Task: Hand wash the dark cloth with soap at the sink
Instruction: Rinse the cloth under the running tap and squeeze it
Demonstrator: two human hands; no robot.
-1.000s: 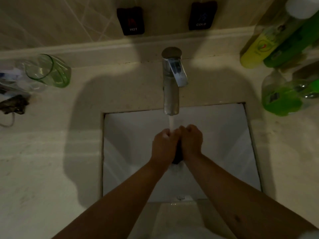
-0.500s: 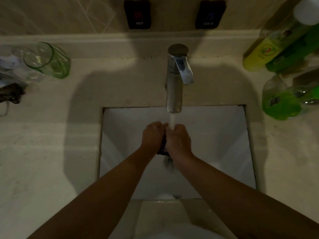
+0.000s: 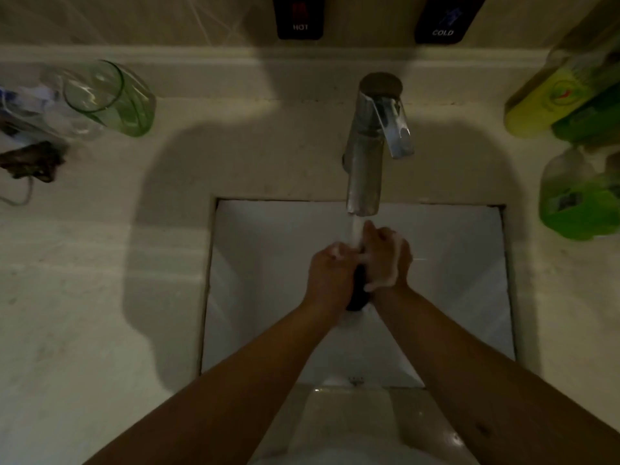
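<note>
Both hands are over the white sink basin point(image 3: 261, 297), under the water running from the chrome faucet point(image 3: 367, 152). My left hand point(image 3: 330, 275) and my right hand point(image 3: 385, 260) are pressed together and grip the dark cloth point(image 3: 358, 293) between them. Only a narrow dark strip of the cloth shows between the palms and below the wrists. White soap foam clings to my right hand and to the knuckles of my left.
A green glass point(image 3: 110, 99) and a dark tangled item point(image 3: 32, 161) lie on the counter at left. Green and yellow bottles point(image 3: 577, 196) stand at right. Hot and cold wall controls point(image 3: 298, 16) sit above the beige counter point(image 3: 100, 297).
The hands have shifted slightly right under the stream and rubbed against each other. Soap foam now shows on the right hand. The camera has tilted a little.
</note>
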